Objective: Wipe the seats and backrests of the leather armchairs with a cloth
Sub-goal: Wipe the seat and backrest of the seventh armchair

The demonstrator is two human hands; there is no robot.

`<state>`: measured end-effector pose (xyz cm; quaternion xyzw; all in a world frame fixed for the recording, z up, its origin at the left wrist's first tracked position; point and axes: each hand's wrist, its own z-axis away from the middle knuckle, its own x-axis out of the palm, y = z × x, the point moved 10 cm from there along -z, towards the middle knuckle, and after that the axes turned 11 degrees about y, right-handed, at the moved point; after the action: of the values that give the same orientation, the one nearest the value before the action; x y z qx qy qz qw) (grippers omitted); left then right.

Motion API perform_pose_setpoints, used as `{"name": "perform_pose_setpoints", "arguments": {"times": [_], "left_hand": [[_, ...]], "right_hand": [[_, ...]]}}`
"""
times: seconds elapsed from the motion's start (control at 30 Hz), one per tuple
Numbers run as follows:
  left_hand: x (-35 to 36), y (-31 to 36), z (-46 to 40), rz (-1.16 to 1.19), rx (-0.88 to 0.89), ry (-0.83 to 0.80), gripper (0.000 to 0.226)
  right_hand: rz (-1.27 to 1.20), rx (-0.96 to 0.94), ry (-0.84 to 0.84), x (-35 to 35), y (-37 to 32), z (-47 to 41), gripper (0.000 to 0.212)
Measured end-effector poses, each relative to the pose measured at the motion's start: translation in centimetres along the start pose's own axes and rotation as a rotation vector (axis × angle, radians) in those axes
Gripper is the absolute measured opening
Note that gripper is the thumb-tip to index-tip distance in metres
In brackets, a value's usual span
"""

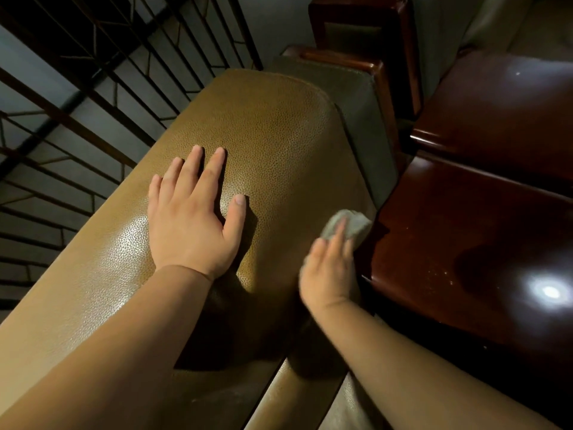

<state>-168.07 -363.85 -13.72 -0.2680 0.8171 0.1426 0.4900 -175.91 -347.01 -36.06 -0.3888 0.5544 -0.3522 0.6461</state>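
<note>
Tan pebbled leather of the armchair backrest (279, 144) lies under the left hand (192, 218), flat with fingers straight and spread, while the blurred right hand (328, 268) presses a crumpled grey cloth (350, 223) with extended fingers against the backrest's right edge, beside a glossy dark wooden armrest (465, 243).

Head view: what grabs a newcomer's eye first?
The left hand, spread flat on the tan leather backrest at centre frame. Just right of it, the right hand presses a grey cloth against the backrest's right edge, blurred as if moving. Further right, glossy dark wooden armrests catch bright light glare.
</note>
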Motion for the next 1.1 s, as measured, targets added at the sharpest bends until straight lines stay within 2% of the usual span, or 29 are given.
{"name": "perform_pose_setpoints", "arguments": {"times": [0.03,0.07,0.1,0.17,0.27,0.33,0.37,0.43,0.5,0.53,0.57,0.6,0.67,0.73,0.77,0.83,0.93,0.97,1.0,1.03,1.1], "left_hand": [[0.1,0.0,0.0,0.001,-0.002,-0.001,0.071],[0.2,-0.1,-0.1,0.002,0.001,-0.001,0.071],[0.3,-0.2,0.0,0.003,0.006,-0.003,0.070],[0.2,-0.3,0.0,0.007,-0.002,-0.007,0.070],[0.2,-0.1,0.0,-0.006,-0.004,-0.024,0.068],[0.1,0.0,-0.2,-0.010,-0.006,-0.034,0.068],[0.0,0.1,-0.1,-0.019,-0.011,-0.057,0.068],[-0.1,0.1,0.1,-0.053,-0.031,-0.087,0.069],[0.0,0.5,0.2,-0.041,-0.047,-0.139,0.070],[-0.1,0.6,0.1,-0.013,-0.046,-0.180,0.069],[-0.2,0.5,0.2,0.021,-0.032,-0.234,0.068],[-0.6,0.1,0.8,0.056,-0.011,-0.288,0.067],[-2.7,-2.4,3.6,0.087,0.059,-0.378,0.070],[-5.1,-5.4,8.0,0.066,0.146,-0.417,0.074],[-6.0,-6.8,10.0,0.056,0.150,-0.415,0.074],[-6.8,-8.6,12.4,0.008,0.114,-0.370,0.069],[-6.4,-8.3,12.8,-0.071,0.118,-0.248,0.069],[-6.3,-8.2,12.7,-0.069,0.126,-0.217,0.069],[-6.1,-8.3,12.6,-0.058,0.134,-0.196,0.070],[-6.0,-8.6,12.6,-0.050,0.137,-0.180,0.070],[-6.0,-8.9,12.7,-0.040,0.140,-0.154,0.071]], "right_hand": [[-0.020,0.188,-0.011,0.1,2.7,-1.0,0.070],[-0.036,0.301,-0.003,0.1,3.9,-1.2,0.075],[-0.036,0.337,0.013,-0.1,3.6,-0.8,0.080],[-0.042,0.188,0.002,-0.5,-1.1,1.5,0.082],[-0.159,-0.185,-0.172,-0.4,-10.5,7.6,0.076],[-0.121,-0.310,-0.228,0.3,-11.6,8.3,0.075],[-0.048,-0.311,-0.217,0.3,-10.3,7.5,0.075],[0.097,-0.096,-0.125,0.4,-5.1,4.5,0.077],[0.166,0.385,-0.069,-0.6,0.5,4.1,0.076],[0.130,0.486,-0.092,-0.6,0.3,5.4,0.076],[0.066,0.461,-0.119,-0.4,-1.8,7.0,0.082],[-0.020,0.333,-0.161,-0.1,-5.3,8.7,0.089],[-0.121,0.002,-0.303,0.4,-11.8,12.8,0.082],[-0.096,-0.154,-0.383,0.5,-12.8,14.5,0.072],[-0.060,-0.193,-0.337,0.1,-11.9,13.6,0.069],[-0.002,-0.115,-0.189,0.0,-8.0,10.4,0.059],[-0.072,0.396,-0.026,-0.5,-1.6,7.4,0.065],[-0.051,0.405,-0.029,-0.5,-2.5,7.8,0.067],[-0.078,0.325,-0.036,-0.5,-4.9,8.6,0.069],[-0.133,0.166,-0.064,-0.6,-8.2,10.0,0.071],[-0.181,-0.255,-0.169,-0.7,-14.6,14.7,0.074]]}}
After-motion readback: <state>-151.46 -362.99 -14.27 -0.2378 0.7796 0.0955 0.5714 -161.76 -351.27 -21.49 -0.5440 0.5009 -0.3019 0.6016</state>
